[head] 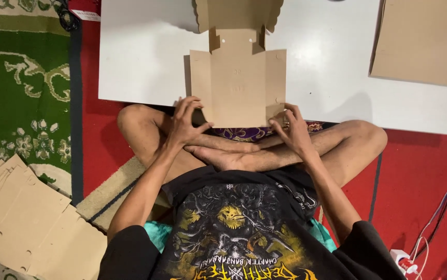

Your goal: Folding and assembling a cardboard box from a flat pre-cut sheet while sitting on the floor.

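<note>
At the near edge of the white board (pixel 140 62), the flat die-cut cardboard box blank (pixel 238 85), long axis running near-to-far, is pinched at its near corners by the left hand (pixel 184 124) and right hand (pixel 292 129), equally close.

Upper body: black short-sleeved T-shirt (pixel 239 233) with a large printed front graphic in grey, white and yellow, centred on a yellow skull-like figure, with yellow lettering along the lower edge. Sleeves end above the elbow. Lower body: patterned purple shorts (pixel 247 134). Forearms, left hand (pixel 184 122), right hand (pixel 291 128), legs and feet are bare.
</note>
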